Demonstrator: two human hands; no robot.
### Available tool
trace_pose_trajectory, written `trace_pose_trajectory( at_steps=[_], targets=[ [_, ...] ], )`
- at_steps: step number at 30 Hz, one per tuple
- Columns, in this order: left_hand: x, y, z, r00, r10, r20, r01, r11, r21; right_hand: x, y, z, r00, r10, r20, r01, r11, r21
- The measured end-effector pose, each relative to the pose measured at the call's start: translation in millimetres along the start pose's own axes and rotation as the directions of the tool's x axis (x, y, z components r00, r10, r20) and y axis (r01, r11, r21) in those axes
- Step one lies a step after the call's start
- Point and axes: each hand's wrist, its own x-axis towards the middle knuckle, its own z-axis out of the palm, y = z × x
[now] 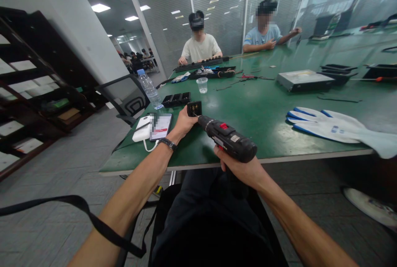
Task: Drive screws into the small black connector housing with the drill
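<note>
My right hand (pixel 240 168) is wrapped round the grip of a black cordless screwdriver (pixel 228 138) with a red switch, held at the near edge of the green table (pixel 263 109). Its nose points at a small black box-shaped part (pixel 194 108). My left hand (pixel 183 123), with a watch on the wrist, holds that part upright on the table, fingers closed on its near side.
A phone (pixel 160 126) on a white power bank (pixel 141 130) lies left of my left hand. Behind are a black tray (pixel 176 99), a water bottle (pixel 149 88) and a plastic cup (pixel 202 85). White-blue gloves (pixel 328 126) lie right. Two people sit at the far side.
</note>
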Motion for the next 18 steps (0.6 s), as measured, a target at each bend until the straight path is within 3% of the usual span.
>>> trace_pose_trajectory(
  at_steps=[18],
  targets=[
    [0.6,-1.1,-0.1,1.000,0.000,0.018,0.001,0.999,-0.033,0.9,7.3,-1.9,1.000,0.007,0.016,-0.006,0.999,-0.048]
  ],
)
